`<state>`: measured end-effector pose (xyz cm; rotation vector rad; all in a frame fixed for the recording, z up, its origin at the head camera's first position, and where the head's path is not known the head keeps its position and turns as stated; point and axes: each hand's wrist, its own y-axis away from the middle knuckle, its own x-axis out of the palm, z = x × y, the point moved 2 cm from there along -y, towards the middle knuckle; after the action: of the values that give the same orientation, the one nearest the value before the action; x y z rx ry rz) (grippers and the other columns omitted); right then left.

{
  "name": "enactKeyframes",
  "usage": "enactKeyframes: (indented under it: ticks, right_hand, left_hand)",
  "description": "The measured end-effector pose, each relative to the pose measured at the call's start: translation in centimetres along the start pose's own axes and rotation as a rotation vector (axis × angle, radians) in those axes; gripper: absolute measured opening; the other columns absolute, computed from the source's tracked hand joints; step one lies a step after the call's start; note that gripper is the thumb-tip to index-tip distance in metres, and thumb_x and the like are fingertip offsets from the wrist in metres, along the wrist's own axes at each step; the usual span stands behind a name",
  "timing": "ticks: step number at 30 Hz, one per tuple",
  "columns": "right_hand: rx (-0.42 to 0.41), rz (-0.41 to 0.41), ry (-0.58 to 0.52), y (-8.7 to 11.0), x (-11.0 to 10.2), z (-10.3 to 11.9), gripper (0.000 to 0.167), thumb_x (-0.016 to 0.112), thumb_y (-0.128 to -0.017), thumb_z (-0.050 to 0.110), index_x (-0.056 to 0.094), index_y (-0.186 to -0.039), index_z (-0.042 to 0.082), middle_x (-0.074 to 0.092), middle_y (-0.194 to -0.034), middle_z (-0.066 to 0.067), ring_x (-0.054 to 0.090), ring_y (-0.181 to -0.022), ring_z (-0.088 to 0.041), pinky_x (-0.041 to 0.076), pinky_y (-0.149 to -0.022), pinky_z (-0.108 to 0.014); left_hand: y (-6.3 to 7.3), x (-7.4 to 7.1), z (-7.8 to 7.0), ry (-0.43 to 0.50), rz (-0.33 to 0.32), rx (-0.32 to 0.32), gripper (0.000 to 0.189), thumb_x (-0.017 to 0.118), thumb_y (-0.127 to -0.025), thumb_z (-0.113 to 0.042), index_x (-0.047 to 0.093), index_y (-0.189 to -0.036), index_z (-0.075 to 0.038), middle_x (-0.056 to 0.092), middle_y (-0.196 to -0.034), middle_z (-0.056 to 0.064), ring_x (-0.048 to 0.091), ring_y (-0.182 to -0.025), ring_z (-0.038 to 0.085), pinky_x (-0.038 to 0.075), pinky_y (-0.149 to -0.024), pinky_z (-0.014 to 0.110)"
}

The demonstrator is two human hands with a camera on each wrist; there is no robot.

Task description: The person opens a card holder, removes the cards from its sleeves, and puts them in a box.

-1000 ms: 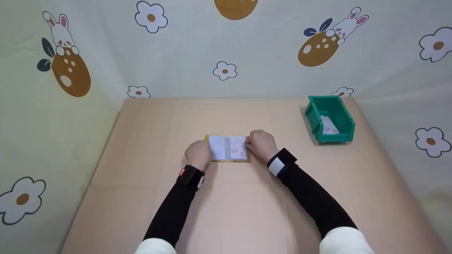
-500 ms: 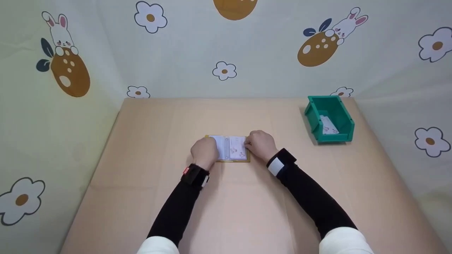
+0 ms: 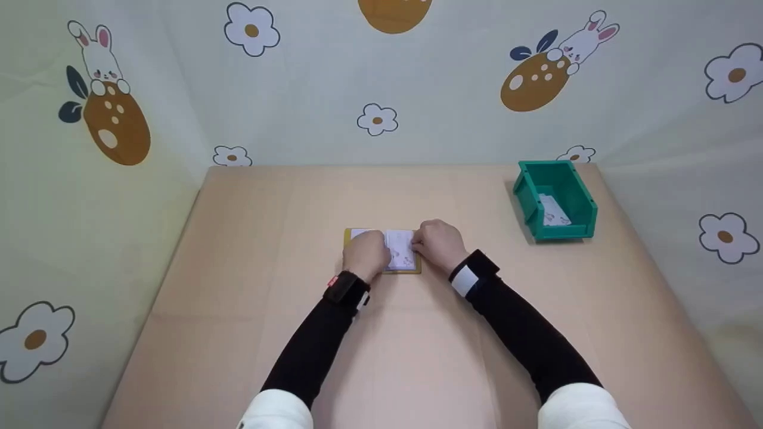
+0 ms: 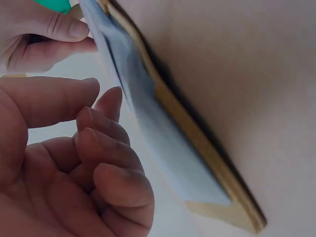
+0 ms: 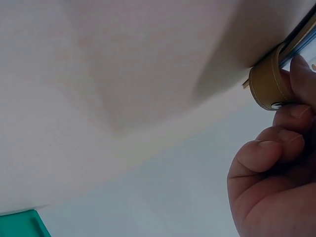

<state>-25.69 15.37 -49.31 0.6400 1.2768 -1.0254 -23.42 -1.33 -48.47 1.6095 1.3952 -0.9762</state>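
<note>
A small yellow photo album lies spread on the table with whitish pages showing; a printed card sits on the right page. My left hand is over the left page near the spine. In the left wrist view its fingers are curled, with one fingertip against the page edge and nothing gripped. At the album's right edge, my right hand pinches the page and cover. The right wrist view shows a tan strap with a snap beside its thumb. Much of the left page is hidden by the left hand.
A green bin stands at the back right of the table, with printed cards inside. The beige tabletop meets a patterned cloth wall at the back and sides.
My left hand has moved right, from the album's left edge across the left page to near the spine. The right hand has stayed at the right edge.
</note>
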Motion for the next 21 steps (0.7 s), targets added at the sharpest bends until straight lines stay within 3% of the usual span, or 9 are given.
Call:
enactKeyframes:
  ticks: [12,21]
  right_hand:
    - [-0.005,-0.004,-0.012,0.06,-0.02,0.08,0.005,0.079,-0.082,0.014,0.081,-0.086,0.012,0.067,-0.08,-0.004,0.063,-0.077,-0.022,0.053,-0.068,-0.04]
    - [0.0,-0.009,-0.013,0.07,0.09,0.07,0.006,0.079,-0.081,0.015,0.081,-0.086,0.012,0.067,-0.08,-0.004,0.064,-0.077,-0.024,0.052,-0.068,-0.041]
  left_hand:
    - [0.05,0.38,0.12,-0.024,0.05,-0.001,0.021,0.062,-0.091,-0.018,0.066,-0.074,-0.007,0.069,-0.087,0.009,0.064,-0.08,0.026,0.053,-0.069,0.043]
    - [0.14,0.27,0.11,0.01,0.086,0.007,0.026,0.064,-0.092,-0.02,0.059,-0.069,-0.01,0.062,-0.079,0.005,0.055,-0.071,0.022,0.049,-0.065,0.038]
